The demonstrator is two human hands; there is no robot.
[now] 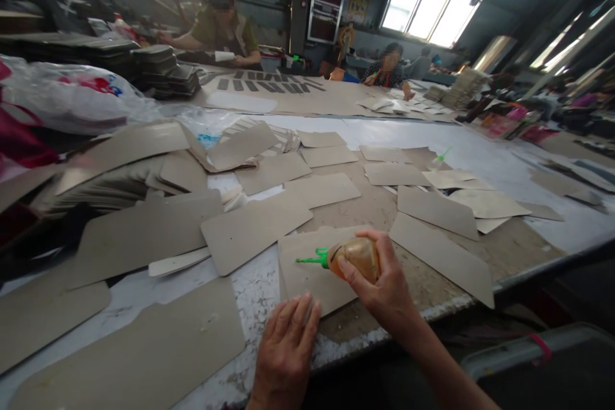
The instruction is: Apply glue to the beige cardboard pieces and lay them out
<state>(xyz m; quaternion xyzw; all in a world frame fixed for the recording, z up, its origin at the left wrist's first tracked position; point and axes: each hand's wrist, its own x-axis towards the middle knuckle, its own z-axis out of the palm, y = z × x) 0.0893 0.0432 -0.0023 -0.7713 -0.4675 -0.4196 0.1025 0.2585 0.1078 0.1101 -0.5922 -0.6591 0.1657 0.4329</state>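
Observation:
In my right hand (384, 275) is a squeeze bottle (358, 256) of amber liquid, its green nozzle tilted to the left. The nozzle tip is over a grey-beige card panel (312, 288) in front of me; whether it touches the surface I cannot tell. My left hand (288, 346) lies flat with its fingers stretched out, the fingertips at the near edge of that panel. Just left of it is another cut panel (254, 230), and a long panel (442, 256) lies to the right of the bottle.
A bent stack of panels (120, 186) and a plastic bag (72, 96) crowd the left side. Another green-tipped bottle (439, 159) stands among panels at the right. Two people sit across the table. A lidded plastic bin (542, 359) is below the table's right edge.

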